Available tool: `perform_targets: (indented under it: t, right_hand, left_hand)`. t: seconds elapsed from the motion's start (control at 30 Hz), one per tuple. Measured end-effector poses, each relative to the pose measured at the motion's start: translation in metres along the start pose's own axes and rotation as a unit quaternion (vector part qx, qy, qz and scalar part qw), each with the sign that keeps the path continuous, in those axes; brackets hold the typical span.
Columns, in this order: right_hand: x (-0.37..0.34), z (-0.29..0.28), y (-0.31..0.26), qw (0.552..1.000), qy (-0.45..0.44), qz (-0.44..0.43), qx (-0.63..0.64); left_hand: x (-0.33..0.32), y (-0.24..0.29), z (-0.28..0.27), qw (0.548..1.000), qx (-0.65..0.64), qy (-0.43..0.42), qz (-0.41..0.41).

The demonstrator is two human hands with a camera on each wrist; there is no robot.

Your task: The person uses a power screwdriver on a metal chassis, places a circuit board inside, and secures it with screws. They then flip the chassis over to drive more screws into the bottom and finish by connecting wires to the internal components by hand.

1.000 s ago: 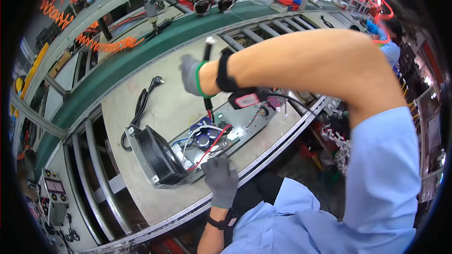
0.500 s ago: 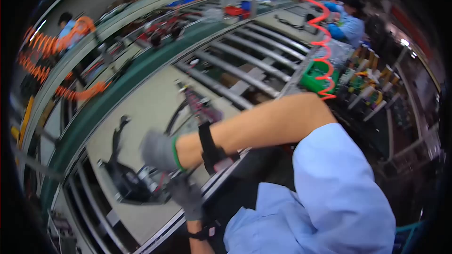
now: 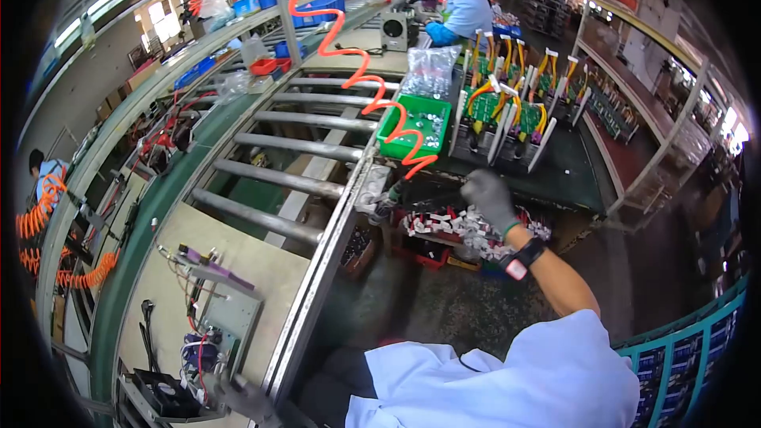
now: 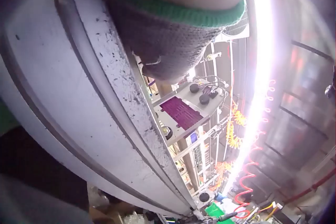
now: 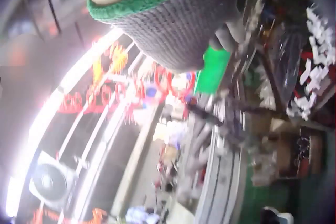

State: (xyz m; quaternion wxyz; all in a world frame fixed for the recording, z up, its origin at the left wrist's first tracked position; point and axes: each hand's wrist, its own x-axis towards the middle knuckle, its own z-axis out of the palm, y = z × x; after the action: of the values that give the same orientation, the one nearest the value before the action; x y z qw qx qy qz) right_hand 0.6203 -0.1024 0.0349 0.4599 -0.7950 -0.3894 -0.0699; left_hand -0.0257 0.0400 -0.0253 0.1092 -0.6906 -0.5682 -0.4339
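Observation:
My left hand (image 3: 244, 398), in a grey knit glove, is at the near edge of a metal chassis (image 3: 238, 319), its fingers close to the wires and the black fan (image 3: 166, 393). In the left wrist view its fingers are mostly hidden behind the bench edge (image 4: 113, 85). My right hand (image 3: 490, 200), also gloved, is stretched out to the right over white connectors (image 3: 452, 226) in a bin below bench height. Its fingers are loosely bent, and nothing shows in them. In the right wrist view, a green tray (image 5: 212, 71) appears just past those fingers.
A green tray (image 3: 424, 123) of small parts stands beside the rollers (image 3: 269, 178), with an orange coiled hose (image 3: 369, 71) hanging before it. Circuit boards with yellow wires (image 3: 507, 115) stand upright at right. Another person (image 3: 456, 12) works farther down the line.
My right hand has swung from above the chassis out to the right, over the connectors. The head view has turned right. My left hand has stayed by the chassis.

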Motion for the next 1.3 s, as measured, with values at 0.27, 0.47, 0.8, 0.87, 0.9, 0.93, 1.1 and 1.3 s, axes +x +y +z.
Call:
perform_targets:
  t: [0.27, 0.47, 0.8, 0.87, 0.9, 0.93, 1.1, 1.3]
  right_hand:
    - [0.124, -0.147, 0.091, 0.957, 0.212, 0.18, -0.08]
    - [0.182, -0.143, 0.13, 0.971, 0.139, 0.174, 0.086]
    - [0.183, -0.132, 0.129, 0.908, 0.269, 0.23, 0.223]
    - [0.197, -0.128, 0.139, 0.878, 0.358, 0.254, 0.191]
    - [0.205, -0.128, 0.156, 0.868, 0.406, 0.253, 0.135]
    - [0.207, -0.133, 0.163, 0.865, 0.428, 0.231, 0.119]
    - [0.13, -0.186, 0.074, 0.867, 0.401, 0.161, 0.247]
    - [-0.013, -0.245, 0.009, 0.887, 0.328, 0.091, 0.312]
  left_hand:
    - [-0.012, 0.021, -0.003, 0.997, -0.071, -0.013, -0.03]
    - [0.008, 0.079, -0.009, 0.993, -0.103, -0.011, 0.058]
    - [0.0, 0.115, -0.024, 0.976, -0.198, -0.077, 0.042]
    - [0.0, 0.125, -0.033, 0.971, -0.223, -0.08, 0.026]
    - [-0.001, 0.127, -0.037, 0.968, -0.236, -0.086, 0.017]
    - [-0.002, 0.127, -0.039, 0.964, -0.248, -0.091, 0.007]
    - [-0.002, 0.143, -0.032, 0.95, -0.293, -0.105, -0.012]
    - [-0.004, 0.219, 0.015, 0.798, -0.461, -0.379, -0.085]
